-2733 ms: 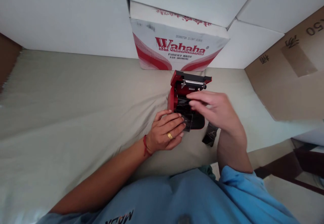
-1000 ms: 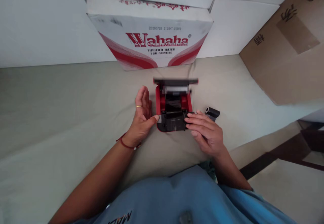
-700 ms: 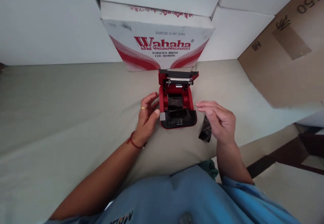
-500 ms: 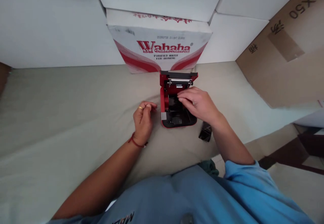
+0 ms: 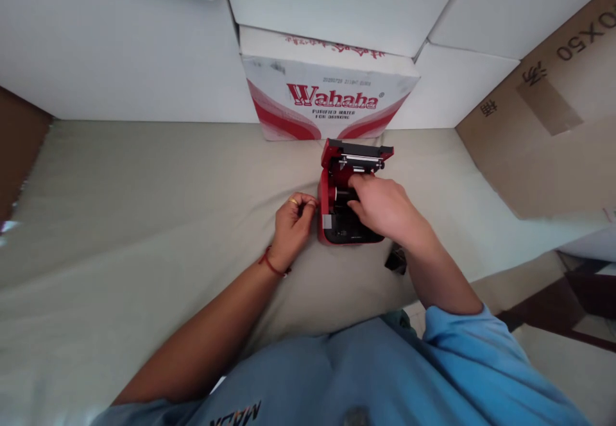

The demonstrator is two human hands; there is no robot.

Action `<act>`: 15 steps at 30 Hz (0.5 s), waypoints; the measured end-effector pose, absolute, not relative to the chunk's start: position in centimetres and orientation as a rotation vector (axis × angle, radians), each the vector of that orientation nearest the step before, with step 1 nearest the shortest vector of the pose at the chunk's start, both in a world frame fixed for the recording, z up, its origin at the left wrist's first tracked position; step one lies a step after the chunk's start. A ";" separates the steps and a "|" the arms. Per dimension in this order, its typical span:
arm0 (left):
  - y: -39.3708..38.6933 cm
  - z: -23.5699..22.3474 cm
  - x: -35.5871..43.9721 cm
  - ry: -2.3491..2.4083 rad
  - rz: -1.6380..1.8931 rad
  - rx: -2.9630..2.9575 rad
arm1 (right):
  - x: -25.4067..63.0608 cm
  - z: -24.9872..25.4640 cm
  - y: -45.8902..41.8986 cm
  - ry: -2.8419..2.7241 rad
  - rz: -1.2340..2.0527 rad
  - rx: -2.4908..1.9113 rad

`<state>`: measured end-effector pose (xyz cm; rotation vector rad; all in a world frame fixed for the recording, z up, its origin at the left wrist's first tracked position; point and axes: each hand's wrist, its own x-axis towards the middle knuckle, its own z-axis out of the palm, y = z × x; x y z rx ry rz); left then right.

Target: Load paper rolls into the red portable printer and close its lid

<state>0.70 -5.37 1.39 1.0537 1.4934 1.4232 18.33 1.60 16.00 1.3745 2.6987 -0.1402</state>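
Note:
A small red and black printer (image 5: pixel 356 230) sits on the cloth-covered surface with its lid (image 5: pixel 359 150) raised. Inside it lies a dark roll (image 5: pixel 343 196) with a pale rim at its left end. My right hand (image 5: pixel 385 204) reaches in from the right, thumb and fingers closed around that roll; the palm hides part of the printer. At the printer's left wall, my left hand (image 5: pixel 293 224) is closed in a loose pinch, its fingertips at or touching the red side. Whatever it may hold is hidden. A small black object (image 5: pixel 396 260) lies by my right forearm, partly covered.
Behind the printer stands a red and white water carton (image 5: pixel 332 99), close to the raised lid. White boxes (image 5: pixel 144 54) line the back. A large brown cardboard box (image 5: pixel 543 144) bounds the right side. Pale cloth (image 5: pixel 144 208) covers the surface to the left.
My right hand has pushed deeper into the printer, and the pale-rimmed roll now shows between its fingers. My left hand has come closer to the printer's side. The view has shifted slightly.

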 end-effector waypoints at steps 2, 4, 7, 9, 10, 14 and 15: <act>-5.4 1.4 0.7 1.484 1.421 1.047 | 20.9 17.9 0.3 2.828 -0.364 1.402; -5.4 1.4 0.7 1.478 1.420 1.050 | 24.2 19.8 -0.7 2.879 -0.699 1.445; -5.4 1.1 0.7 1.484 1.426 1.065 | 29.1 20.4 -0.9 2.757 -0.963 1.679; -5.3 1.0 0.7 1.491 1.426 1.070 | 31.1 18.6 -0.3 2.653 -1.070 1.758; -5.3 0.9 0.7 1.493 1.428 1.068 | 31.6 17.1 0.1 2.612 -1.135 1.739; -5.3 1.0 0.5 1.503 1.430 1.056 | 31.5 10.6 1.2 2.599 -1.178 1.656; -5.3 1.0 0.5 1.504 1.428 1.055 | 31.5 9.4 1.2 2.627 -1.108 1.703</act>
